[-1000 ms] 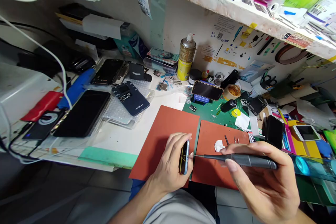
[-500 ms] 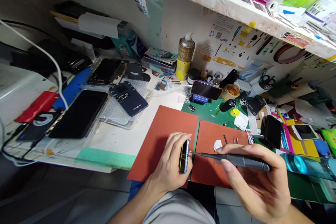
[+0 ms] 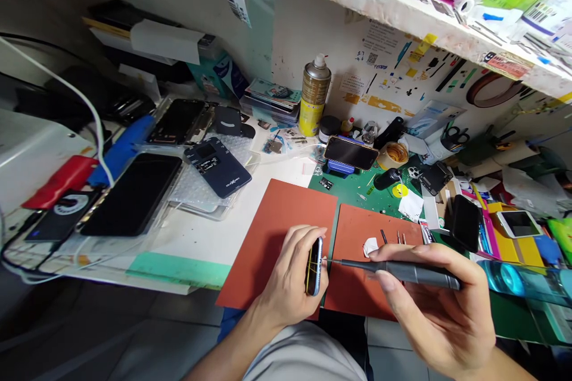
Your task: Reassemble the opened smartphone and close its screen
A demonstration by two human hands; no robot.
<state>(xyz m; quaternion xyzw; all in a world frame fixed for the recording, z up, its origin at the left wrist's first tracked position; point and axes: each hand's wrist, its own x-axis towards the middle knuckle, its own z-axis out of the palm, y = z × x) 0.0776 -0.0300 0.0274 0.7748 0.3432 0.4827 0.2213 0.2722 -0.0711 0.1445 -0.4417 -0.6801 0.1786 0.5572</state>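
In my left hand a smartphone stands on edge, its narrow bottom side turned to the right. My fingers wrap round its far side, and much of the phone is hidden by them. My right hand grips a dark grey screwdriver by its handle, held level. The thin shaft points left, and its tip meets the phone's edge or lies very close to it. Under both hands lie two reddish-brown mats.
Screwdriver bits and a crumpled white scrap lie on the right mat. Behind stand a phone on a blue stand and a spray can. More phones lie at left. A blue bottle is at right; a shelf overhangs.
Almost nothing differs. My view has shifted very slightly; both hands, the phone and the screwdriver keep their places.
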